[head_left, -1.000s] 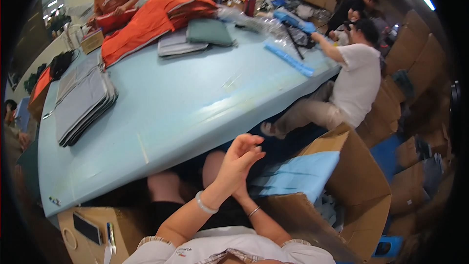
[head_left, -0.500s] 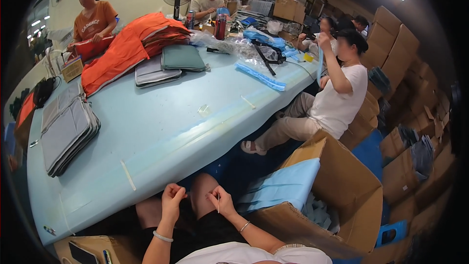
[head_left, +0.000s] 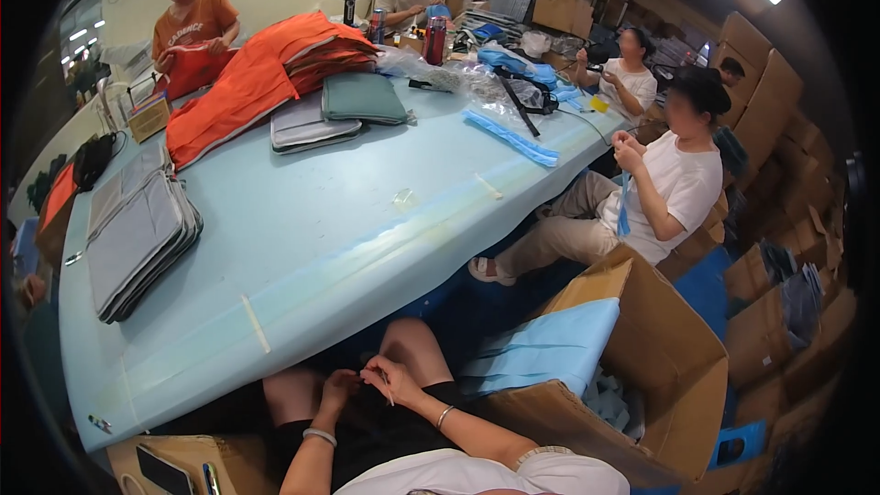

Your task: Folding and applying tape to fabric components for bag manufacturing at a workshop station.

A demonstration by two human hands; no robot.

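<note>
Over my lap, below the table edge, my left hand (head_left: pixel 339 390) and my right hand (head_left: pixel 394 379) meet at the fingertips. My right fingers are closed round a thin pale stick-like tool (head_left: pixel 388 396), whose end pokes out below the hand; its exact kind is too small to make out. The fingers of my left hand are pinched together close to the right ones, and whatever lies between them is hidden. Right of my hands, light blue fabric (head_left: pixel 550 344) drapes over the side of an open cardboard box (head_left: pixel 678 357), with more bluish pieces inside.
A table (head_left: pixel 302 220) with a pale blue cover spans the front. Grey folded cases (head_left: pixel 142 243), orange fabric (head_left: pixel 247 92), a green case (head_left: pixel 365 99) and a light blue strip (head_left: pixel 511 137) lie on it. Several people work around it. A phone (head_left: pixel 165 469) rests on a box, lower left.
My hands have come together and dropped slightly toward my lap; they were apart before. The view has shifted a little. The seated person at right has lowered their hands with the blue strip.
</note>
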